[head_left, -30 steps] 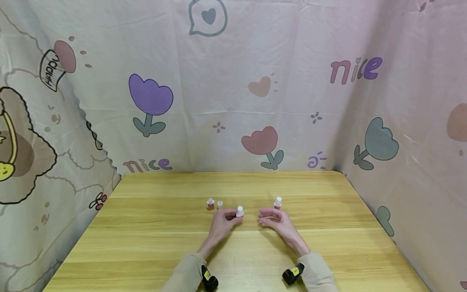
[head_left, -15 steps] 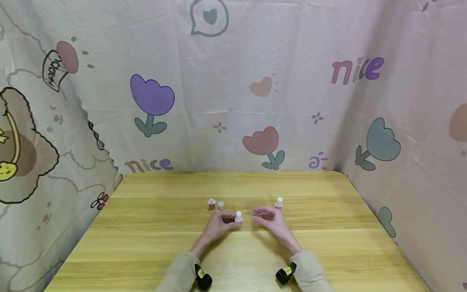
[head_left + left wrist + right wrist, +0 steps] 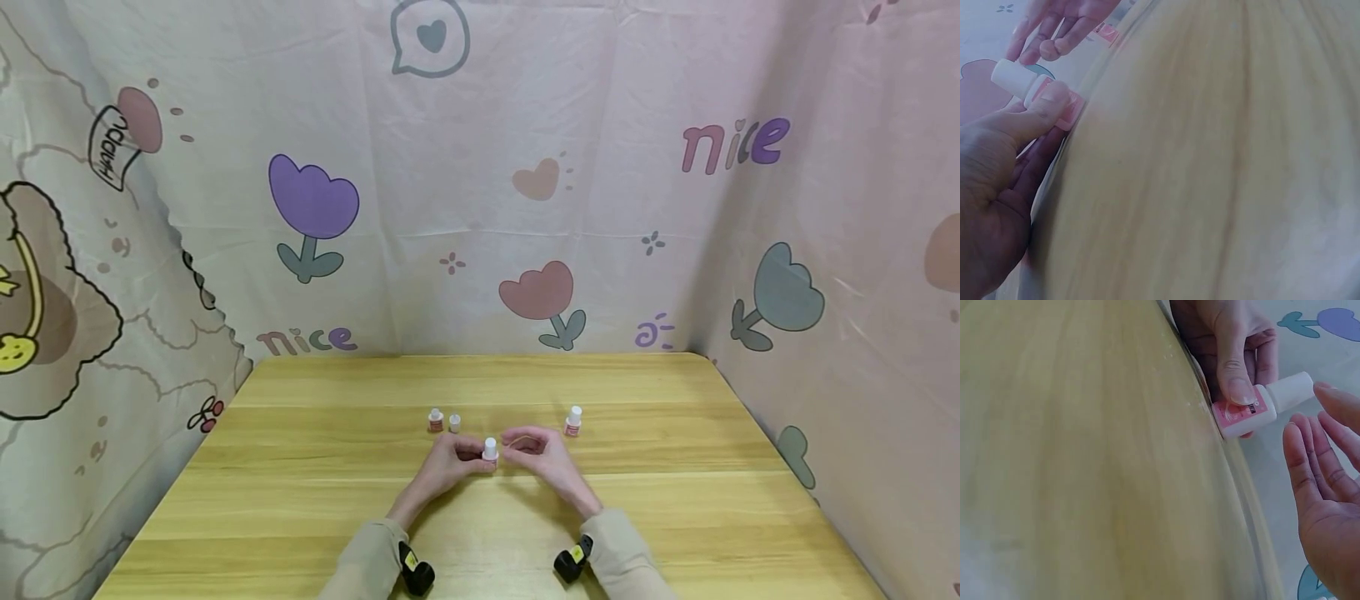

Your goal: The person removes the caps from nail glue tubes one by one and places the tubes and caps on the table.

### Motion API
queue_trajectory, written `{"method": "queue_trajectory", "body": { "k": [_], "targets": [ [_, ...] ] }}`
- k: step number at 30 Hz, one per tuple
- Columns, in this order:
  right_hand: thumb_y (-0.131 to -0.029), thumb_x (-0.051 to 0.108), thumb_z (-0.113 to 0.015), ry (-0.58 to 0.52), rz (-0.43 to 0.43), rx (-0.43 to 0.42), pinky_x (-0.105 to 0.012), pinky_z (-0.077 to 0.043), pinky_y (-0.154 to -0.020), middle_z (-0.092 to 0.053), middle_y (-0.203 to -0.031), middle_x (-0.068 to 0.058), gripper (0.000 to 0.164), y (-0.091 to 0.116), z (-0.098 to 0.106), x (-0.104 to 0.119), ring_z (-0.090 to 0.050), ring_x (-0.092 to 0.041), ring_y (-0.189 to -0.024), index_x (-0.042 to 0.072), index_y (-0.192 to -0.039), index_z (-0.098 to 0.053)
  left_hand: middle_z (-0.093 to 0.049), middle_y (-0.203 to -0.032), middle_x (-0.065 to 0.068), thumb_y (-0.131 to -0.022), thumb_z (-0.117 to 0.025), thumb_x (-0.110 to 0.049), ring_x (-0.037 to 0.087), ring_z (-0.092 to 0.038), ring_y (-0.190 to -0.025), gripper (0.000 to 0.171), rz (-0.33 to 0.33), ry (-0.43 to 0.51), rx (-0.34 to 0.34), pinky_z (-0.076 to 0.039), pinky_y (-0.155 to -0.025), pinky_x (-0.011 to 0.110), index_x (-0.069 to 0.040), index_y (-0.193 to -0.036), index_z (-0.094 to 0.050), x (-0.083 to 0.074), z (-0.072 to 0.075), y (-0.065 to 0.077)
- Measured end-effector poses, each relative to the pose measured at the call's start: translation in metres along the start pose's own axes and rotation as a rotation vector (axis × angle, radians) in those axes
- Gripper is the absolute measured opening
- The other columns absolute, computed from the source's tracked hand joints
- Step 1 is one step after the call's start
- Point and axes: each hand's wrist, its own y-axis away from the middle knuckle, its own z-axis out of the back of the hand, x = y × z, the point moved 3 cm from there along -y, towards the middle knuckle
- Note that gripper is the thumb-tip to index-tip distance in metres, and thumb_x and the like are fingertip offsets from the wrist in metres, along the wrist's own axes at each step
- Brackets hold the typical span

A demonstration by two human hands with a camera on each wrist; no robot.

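Observation:
My left hand [image 3: 452,462] pinches a small white bottle [image 3: 490,455] with a pink label between thumb and fingers, upright at the table's middle. In the right wrist view, the left thumb presses on the pink label of this bottle [image 3: 1246,419], and its white cap [image 3: 1291,392] is on. My right hand [image 3: 546,454] is just right of the cap, fingers loosely bent with nothing in them. Seen from the right wrist, a fingertip of the right hand [image 3: 1329,481] comes right up to the cap's end.
Behind my left hand stand a small bottle [image 3: 436,422] with a pinkish-red label and a loose white cap [image 3: 454,423]. A capped bottle [image 3: 573,422] stands behind my right hand. A printed curtain [image 3: 420,167] hangs behind the wooden table [image 3: 337,500].
My right hand has moved left, from near the right-hand bottle to beside the held bottle's cap. My left hand has brought its bottle slightly nearer to me.

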Motion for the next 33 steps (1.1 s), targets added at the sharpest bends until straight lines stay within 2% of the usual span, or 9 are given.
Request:
{"method": "queue_trajectory", "body": {
  "k": [5, 12, 15, 19, 22, 27, 33],
  "targets": [
    [-0.088, 0.007, -0.076, 0.017, 0.005, 0.0, -0.025, -0.058, -0.079, -0.07, -0.109, -0.033, 0.036, -0.005, -0.004, 0.0, -0.07, -0.007, -0.084, -0.009, -0.119, -0.065, -0.078, -0.098, 0.018, -0.082, -0.082, -0.006, 0.016, -0.074, -0.086, 0.021, -0.004, 0.016, 0.005, -0.056, -0.075, 0.016, 0.001, -0.101, -0.077, 0.0, 0.0, 0.0],
    [-0.087, 0.005, -0.076, 0.031, 0.013, 0.004, -0.033, -0.06, -0.079, -0.07, -0.103, -0.034, 0.034, -0.009, -0.008, -0.001, -0.071, -0.016, -0.083, -0.007, -0.117, -0.067, -0.077, -0.1, 0.022, -0.083, -0.081, -0.007, 0.015, -0.075, -0.087, 0.025, -0.006, 0.058, 0.052, -0.057, -0.076, 0.018, 0.003, -0.105, -0.076, 0.002, 0.001, 0.0],
    [-0.087, 0.006, -0.076, 0.033, 0.017, 0.008, -0.03, -0.059, -0.078, -0.07, -0.103, -0.034, 0.034, -0.01, -0.009, 0.001, -0.07, -0.012, -0.081, -0.007, -0.117, -0.066, -0.076, -0.1, 0.023, -0.083, -0.082, -0.007, 0.015, -0.076, -0.087, 0.028, -0.001, 0.068, 0.059, -0.059, -0.077, 0.02, 0.004, -0.107, -0.074, 0.002, 0.002, 0.001],
    [-0.086, 0.007, -0.077, 0.044, 0.02, 0.014, -0.024, -0.058, -0.076, -0.069, -0.104, -0.032, 0.037, -0.011, -0.009, 0.002, -0.067, -0.005, -0.08, -0.008, -0.117, -0.065, -0.076, -0.099, 0.023, -0.081, -0.083, -0.008, 0.011, -0.075, -0.084, 0.03, 0.004, 0.061, 0.047, -0.059, -0.077, 0.021, 0.005, -0.106, -0.074, 0.003, 0.002, 0.0],
    [-0.086, 0.009, -0.078, 0.052, -0.005, 0.018, -0.024, -0.058, -0.076, -0.071, -0.103, -0.027, 0.039, -0.012, -0.01, 0.002, -0.066, -0.005, -0.079, -0.008, -0.118, -0.064, -0.077, -0.097, 0.023, -0.079, -0.084, -0.008, 0.009, -0.075, -0.081, 0.029, 0.01, 0.055, 0.033, -0.059, -0.076, 0.021, 0.004, -0.104, -0.074, 0.004, 0.002, 0.0],
    [-0.085, 0.011, -0.08, 0.068, -0.056, 0.018, -0.027, -0.057, -0.074, -0.072, -0.095, -0.016, 0.04, -0.015, -0.013, 0.0, -0.066, -0.007, -0.078, -0.007, -0.117, -0.063, -0.077, -0.093, 0.022, -0.077, -0.086, -0.007, 0.012, -0.075, -0.079, 0.027, 0.019, 0.065, 0.02, -0.059, -0.073, 0.02, 0.003, -0.1, -0.076, 0.005, 0.001, -0.001],
    [-0.083, 0.008, -0.08, 0.087, -0.078, -0.006, -0.023, -0.054, -0.067, -0.071, -0.092, -0.017, 0.035, -0.018, -0.016, 0.001, -0.064, -0.009, -0.074, -0.005, -0.112, -0.065, -0.078, -0.093, 0.02, -0.077, -0.087, -0.008, 0.015, -0.076, -0.079, 0.026, 0.036, 0.058, 0.006, -0.059, -0.072, 0.02, 0.001, -0.099, -0.077, 0.004, 0.001, -0.001]
  ]
}}
